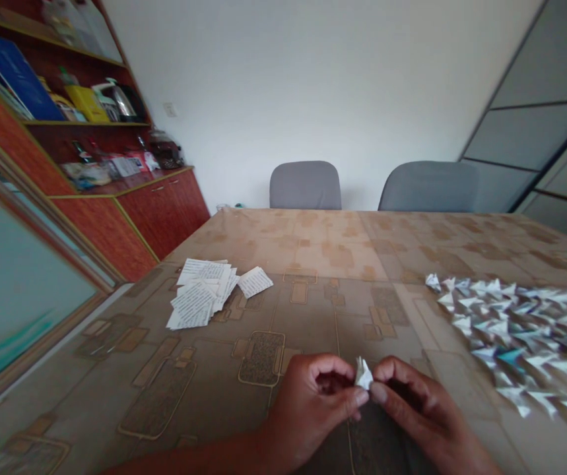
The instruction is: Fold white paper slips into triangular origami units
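My left hand (313, 396) and my right hand (412, 406) meet near the table's front edge. Both pinch a small folded white paper piece (363, 374) between thumbs and fingertips, with the fingers of each hand curled in. A loose stack of small printed paper slips (204, 293) lies to the left of my hands, further back on the table. On the right, a wide heap of several folded paper triangles (515, 330) spreads toward the table's right edge.
The table wears a brown patterned cover (313, 251). Two grey chairs (305, 186) (429, 187) stand at its far side. A red-brown cabinet with shelves (115, 165) holding books, a kettle and bottles lines the left wall. Grey panels stand at the right.
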Available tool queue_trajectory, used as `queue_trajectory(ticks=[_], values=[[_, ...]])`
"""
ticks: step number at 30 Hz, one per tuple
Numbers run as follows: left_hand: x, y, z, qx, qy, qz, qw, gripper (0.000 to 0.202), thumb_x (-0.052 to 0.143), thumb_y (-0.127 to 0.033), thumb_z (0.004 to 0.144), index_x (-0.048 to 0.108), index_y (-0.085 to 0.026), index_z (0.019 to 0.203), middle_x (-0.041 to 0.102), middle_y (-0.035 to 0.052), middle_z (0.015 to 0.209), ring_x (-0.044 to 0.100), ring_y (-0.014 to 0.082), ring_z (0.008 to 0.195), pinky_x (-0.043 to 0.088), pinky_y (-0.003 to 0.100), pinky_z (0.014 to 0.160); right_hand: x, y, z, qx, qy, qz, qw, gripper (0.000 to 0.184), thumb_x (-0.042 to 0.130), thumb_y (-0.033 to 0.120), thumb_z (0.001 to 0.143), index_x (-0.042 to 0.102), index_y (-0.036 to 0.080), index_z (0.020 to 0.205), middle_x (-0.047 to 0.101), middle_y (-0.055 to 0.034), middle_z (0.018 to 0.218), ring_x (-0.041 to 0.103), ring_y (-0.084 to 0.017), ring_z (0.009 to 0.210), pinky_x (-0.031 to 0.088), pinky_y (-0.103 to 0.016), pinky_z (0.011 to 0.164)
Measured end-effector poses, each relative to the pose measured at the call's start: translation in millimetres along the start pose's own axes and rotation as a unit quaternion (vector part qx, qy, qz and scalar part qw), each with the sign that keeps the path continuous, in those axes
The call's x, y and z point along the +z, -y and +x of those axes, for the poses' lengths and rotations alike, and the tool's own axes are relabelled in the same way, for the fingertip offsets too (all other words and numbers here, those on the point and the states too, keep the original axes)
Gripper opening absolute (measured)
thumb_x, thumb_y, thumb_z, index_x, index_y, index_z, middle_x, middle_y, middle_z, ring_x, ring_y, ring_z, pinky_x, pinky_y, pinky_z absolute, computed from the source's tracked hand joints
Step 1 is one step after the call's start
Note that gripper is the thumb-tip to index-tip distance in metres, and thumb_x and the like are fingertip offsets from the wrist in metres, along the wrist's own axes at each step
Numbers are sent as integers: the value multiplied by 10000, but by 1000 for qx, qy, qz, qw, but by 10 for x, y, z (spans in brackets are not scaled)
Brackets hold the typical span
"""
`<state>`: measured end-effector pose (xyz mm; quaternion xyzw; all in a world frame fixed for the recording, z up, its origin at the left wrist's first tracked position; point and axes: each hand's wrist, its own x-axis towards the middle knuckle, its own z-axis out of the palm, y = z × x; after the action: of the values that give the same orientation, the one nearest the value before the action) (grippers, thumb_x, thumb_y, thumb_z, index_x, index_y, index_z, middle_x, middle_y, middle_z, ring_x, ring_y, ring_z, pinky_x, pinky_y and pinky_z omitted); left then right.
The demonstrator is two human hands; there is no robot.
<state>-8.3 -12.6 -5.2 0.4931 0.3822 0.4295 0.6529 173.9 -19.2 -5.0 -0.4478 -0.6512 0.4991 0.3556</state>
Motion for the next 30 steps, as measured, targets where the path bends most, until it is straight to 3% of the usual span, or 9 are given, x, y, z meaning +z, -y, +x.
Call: queue_trajectory(ticks=[5,11,18,22,30], values=[[33,-89,-28,56,-52,147,986,86,642,-174,718,634,-133,643,612,10,553,557,124,531,430,225,539,15,19,1,-65,-17,-93,993,147,517,294,922,595,228,818,621,9,739,608,-163,706,473,-232,639],[54,-138,-25,45,-56,222,972,89,630,-168,691,630,-152,603,626,23,582,537,135,553,398,221,530,25,51,-17,-87,-21,-116,989,129,550,269,906,609,225,800,627,8,735,615,-158,680,473,-225,617],[11,-67,5,-45,-2,139,989,119,603,-206,690,534,-168,600,524,-20,547,486,119,514,359,220,494,68,5,14,-20,-9,-84,996,257,529,365,920,604,200,737,600,8,658,566,-150,623,443,-219,561],[-31,-32,4,-59,11,157,986,119,631,-213,685,545,-159,622,515,-26,547,486,115,509,356,220,488,72,-46,37,-13,-16,-68,997,217,563,375,894,601,201,770,570,12,675,535,-147,623,428,-225,563],[-70,31,50,-72,60,52,994,214,634,-317,783,661,-110,831,669,63,725,637,159,613,498,290,622,25,41,99,27,-25,51,998,350,602,521,832,575,188,728,579,9,637,550,-146,602,443,-234,564]])
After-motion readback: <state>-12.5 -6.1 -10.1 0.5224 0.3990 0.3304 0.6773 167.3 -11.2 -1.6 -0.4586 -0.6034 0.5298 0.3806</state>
